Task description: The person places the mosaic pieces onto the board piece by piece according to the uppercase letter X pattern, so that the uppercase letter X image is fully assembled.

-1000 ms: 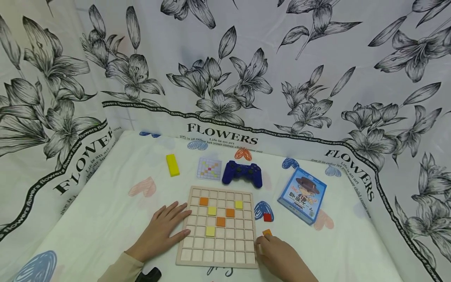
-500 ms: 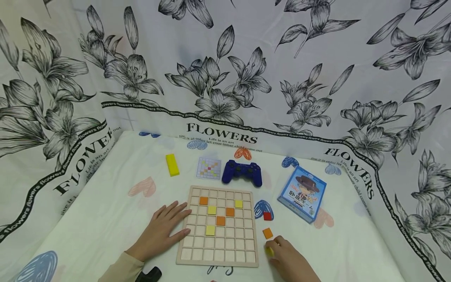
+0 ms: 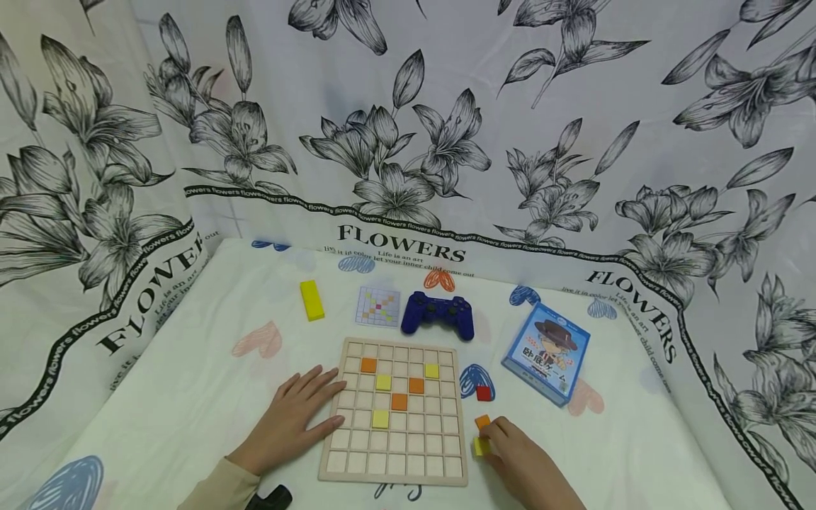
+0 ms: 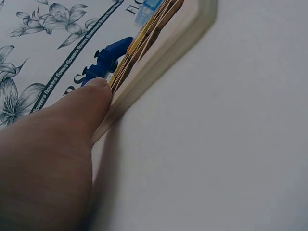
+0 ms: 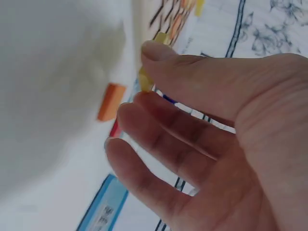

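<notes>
A wooden grid board point(image 3: 392, 482) lies on the cloth, holding several orange and yellow square tiles in its cells. My left hand point(image 3: 290, 423) rests along its left edge with the fingers straight; in the left wrist view the thumb point(image 4: 91, 103) touches the board's side. Just right of the board, my right hand point(image 3: 525, 459) pinches a yellow tile point(image 3: 480, 447) between thumb and fingers. The right wrist view shows this tile point(image 5: 146, 81) held on edge, the other fingers loosely bent. An orange tile point(image 3: 482, 422) lies beside the fingertips, partly covered in the head view.
Farther back on the cloth lies a red tile point(image 3: 484, 393). Behind the board are a blue game controller point(image 3: 438, 316), a pattern card point(image 3: 378, 307) and a yellow bar point(image 3: 312, 300). A blue game box point(image 3: 548, 354) stands at the right. Patterned fabric point(image 3: 408, 142) hangs behind.
My right hand has drawn back from the board's right edge, bringing the yellow tile into view, then shifted slightly left and forward with it. The left hand stays in place.
</notes>
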Demonstrator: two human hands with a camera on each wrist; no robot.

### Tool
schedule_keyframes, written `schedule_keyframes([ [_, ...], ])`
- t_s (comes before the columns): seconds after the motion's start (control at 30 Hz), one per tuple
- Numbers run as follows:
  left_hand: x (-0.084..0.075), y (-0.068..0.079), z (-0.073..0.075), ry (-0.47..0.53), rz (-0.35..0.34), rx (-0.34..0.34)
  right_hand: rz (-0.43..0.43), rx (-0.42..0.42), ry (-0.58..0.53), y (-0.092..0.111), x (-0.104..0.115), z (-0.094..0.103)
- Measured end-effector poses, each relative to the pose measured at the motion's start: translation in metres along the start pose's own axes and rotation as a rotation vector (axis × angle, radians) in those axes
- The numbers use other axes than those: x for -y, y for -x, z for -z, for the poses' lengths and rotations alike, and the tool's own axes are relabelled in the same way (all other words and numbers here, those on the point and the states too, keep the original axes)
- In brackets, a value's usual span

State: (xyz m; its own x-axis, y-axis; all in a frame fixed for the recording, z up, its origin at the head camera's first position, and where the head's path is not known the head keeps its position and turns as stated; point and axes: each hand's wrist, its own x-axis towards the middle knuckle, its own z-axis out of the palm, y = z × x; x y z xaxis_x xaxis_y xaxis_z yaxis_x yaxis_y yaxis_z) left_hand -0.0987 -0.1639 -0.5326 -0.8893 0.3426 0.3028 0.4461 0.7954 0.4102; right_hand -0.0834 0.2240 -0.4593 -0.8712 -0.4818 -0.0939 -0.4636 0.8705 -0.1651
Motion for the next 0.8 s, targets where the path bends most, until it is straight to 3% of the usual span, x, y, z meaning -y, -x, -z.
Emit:
schedule_keyframes([
  [0.1, 0.000, 0.001, 0.000, -0.003, -0.006, -0.007, 0.035, -0.027, -0.009, -0.011, 0.006, 0.003],
  [0.37, -0.001, 0.000, 0.001, 0.008, 0.005, 0.011, 0.234, -0.074, -0.007, -0.046, 0.023, 0.001],
  [0.8, 0.001, 0.001, 0.000, 0.003, -0.003, -0.015, 0.345, -0.076, 0.004, -0.075, 0.044, -0.006],
])
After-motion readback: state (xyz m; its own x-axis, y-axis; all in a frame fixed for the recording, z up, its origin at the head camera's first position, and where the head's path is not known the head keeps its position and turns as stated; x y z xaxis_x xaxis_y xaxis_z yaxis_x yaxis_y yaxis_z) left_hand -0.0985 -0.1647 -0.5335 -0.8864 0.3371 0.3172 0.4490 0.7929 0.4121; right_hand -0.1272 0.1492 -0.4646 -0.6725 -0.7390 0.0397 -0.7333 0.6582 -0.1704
